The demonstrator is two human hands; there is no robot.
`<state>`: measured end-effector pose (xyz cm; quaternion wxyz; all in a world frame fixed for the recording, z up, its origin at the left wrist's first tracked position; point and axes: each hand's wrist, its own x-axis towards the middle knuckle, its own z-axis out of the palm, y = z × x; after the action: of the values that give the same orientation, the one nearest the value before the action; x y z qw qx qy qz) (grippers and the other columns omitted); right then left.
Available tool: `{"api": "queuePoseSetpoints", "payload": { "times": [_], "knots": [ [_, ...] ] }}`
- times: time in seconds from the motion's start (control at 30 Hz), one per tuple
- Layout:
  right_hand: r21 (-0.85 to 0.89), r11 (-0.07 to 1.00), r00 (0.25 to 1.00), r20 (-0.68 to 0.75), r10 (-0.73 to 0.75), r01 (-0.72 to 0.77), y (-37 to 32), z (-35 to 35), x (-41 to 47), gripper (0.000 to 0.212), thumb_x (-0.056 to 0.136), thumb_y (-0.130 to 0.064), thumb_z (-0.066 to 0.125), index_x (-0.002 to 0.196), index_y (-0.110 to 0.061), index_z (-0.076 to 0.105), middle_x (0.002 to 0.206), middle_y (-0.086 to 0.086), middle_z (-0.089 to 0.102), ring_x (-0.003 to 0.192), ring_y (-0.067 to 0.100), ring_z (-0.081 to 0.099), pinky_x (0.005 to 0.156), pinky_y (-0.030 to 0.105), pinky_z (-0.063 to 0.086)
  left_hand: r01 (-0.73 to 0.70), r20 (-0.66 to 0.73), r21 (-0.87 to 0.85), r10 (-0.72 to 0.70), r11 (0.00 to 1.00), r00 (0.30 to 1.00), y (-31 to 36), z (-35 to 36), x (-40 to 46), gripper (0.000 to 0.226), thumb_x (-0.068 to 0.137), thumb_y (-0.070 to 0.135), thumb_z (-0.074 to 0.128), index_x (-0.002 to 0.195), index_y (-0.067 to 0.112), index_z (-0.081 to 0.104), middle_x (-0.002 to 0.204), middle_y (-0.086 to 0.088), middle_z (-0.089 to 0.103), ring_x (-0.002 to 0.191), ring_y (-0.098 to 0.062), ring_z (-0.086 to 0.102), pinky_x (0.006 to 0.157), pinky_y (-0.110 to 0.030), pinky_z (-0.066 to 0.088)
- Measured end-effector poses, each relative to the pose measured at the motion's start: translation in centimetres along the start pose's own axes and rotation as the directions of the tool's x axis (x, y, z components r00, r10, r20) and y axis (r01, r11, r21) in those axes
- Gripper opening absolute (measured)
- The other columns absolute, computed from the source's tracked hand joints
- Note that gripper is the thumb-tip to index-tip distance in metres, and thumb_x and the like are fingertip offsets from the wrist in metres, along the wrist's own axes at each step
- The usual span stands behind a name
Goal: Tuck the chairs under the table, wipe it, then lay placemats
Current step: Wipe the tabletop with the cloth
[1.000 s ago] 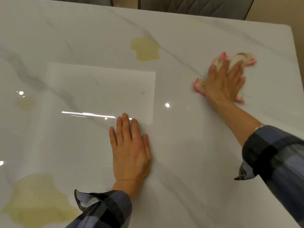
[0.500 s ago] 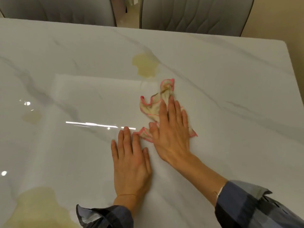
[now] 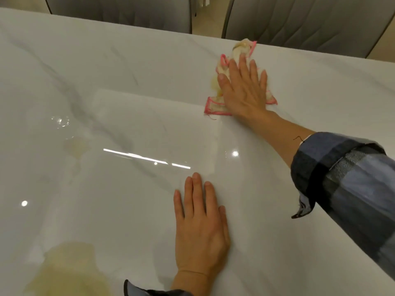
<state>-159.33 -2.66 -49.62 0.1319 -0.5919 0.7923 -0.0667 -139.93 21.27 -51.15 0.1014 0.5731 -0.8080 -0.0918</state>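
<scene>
A glossy white marble table (image 3: 128,86) fills the view. My right hand (image 3: 243,86) lies flat on a crumpled cream cloth with a pink hem (image 3: 215,105), pressing it onto the tabletop near the far edge. A yellowish spill (image 3: 213,82) shows just left of that hand, mostly under the cloth. My left hand (image 3: 201,225) rests flat on the table near me, fingers together, holding nothing. Two grey padded chairs (image 3: 119,13) (image 3: 303,20) stand close against the table's far side.
A large yellowish spill (image 3: 70,270) lies at the near left and a smaller faint one (image 3: 74,146) at the middle left, with water drops (image 3: 61,121) above it. The table's far edge runs just beyond the cloth. Beige floor shows between the chairs.
My right hand slid the cloth from the far right to the table's middle, then out toward the far edge, over the yellow spill. My left hand stayed in place.
</scene>
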Motion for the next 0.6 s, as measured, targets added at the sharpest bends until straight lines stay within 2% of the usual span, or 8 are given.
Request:
{"api": "queuePoseSetpoints", "payload": {
  "times": [0.13, 0.2, 0.33, 0.47, 0.6],
  "knots": [
    [-0.024, 0.985, 0.986, 0.008, -0.168, 0.168, 0.3, -0.6, -1.6, 0.061, 0.103, -0.049, 0.011, 0.157, -0.024, 0.002, 0.165, 0.003, -0.006, 0.151, 0.026, -0.007, 0.12, 0.048, -0.009, 0.016, 0.017, -0.019, -0.016, 1.0, 1.0, 0.2, -0.7, 0.6, 0.051, 0.098, 0.027, 0.037, 0.139, -0.002, 0.048, 0.154, -0.026, 0.034, 0.145, -0.04, 0.03, 0.117, -0.057, 0.019],
    [-0.052, 0.972, 0.972, 0.056, -0.226, 0.229, 0.2, -1.0, -2.9, 0.061, 0.103, -0.046, 0.013, 0.158, -0.022, 0.005, 0.165, 0.004, -0.002, 0.151, 0.026, -0.004, 0.12, 0.046, -0.007, 0.035, 0.034, -0.014, -0.035, 0.999, 0.999, 0.4, -1.1, 0.8, 0.051, 0.098, 0.027, 0.039, 0.14, -0.002, 0.046, 0.155, -0.026, 0.033, 0.146, -0.04, 0.028, 0.118, -0.057, 0.019],
    [-0.07, 0.954, 0.956, 0.056, -0.288, 0.291, -0.1, 0.3, -5.7, 0.061, 0.103, -0.045, 0.013, 0.157, -0.021, 0.006, 0.165, 0.005, 0.001, 0.152, 0.026, -0.002, 0.121, 0.046, -0.004, 0.041, 0.074, -0.016, -0.04, 0.999, 0.996, 0.4, -0.9, 0.1, 0.051, 0.099, 0.027, 0.038, 0.141, -0.001, 0.045, 0.156, -0.026, 0.031, 0.147, -0.04, 0.025, 0.12, -0.056, 0.017],
    [0.015, 0.937, 0.935, 0.061, -0.35, 0.35, -0.6, 1.0, -10.6, 0.062, 0.103, -0.038, 0.024, 0.157, -0.016, 0.003, 0.165, 0.005, 0.006, 0.152, 0.025, 0.003, 0.122, 0.043, -0.001, 0.031, 0.046, -0.008, -0.03, 1.0, 0.998, 0.3, -0.7, -0.1, 0.052, 0.099, 0.028, 0.037, 0.141, 0.0, 0.046, 0.156, -0.024, 0.032, 0.147, -0.038, 0.026, 0.12, -0.056, 0.017],
    [0.009, 0.94, 0.938, 0.064, -0.341, 0.341, 0.1, 1.8, -18.5, 0.066, 0.1, -0.041, 0.028, 0.156, -0.01, 0.012, 0.164, 0.008, 0.014, 0.151, 0.025, 0.009, 0.122, 0.042, 0.005, 0.035, 0.045, -0.019, -0.035, 0.999, 0.998, 0.3, -0.9, 0.2, 0.055, 0.1, 0.031, 0.033, 0.147, 0.002, 0.04, 0.157, -0.021, 0.032, 0.149, -0.035, 0.023, 0.121, -0.054, 0.016]
  ]
}}
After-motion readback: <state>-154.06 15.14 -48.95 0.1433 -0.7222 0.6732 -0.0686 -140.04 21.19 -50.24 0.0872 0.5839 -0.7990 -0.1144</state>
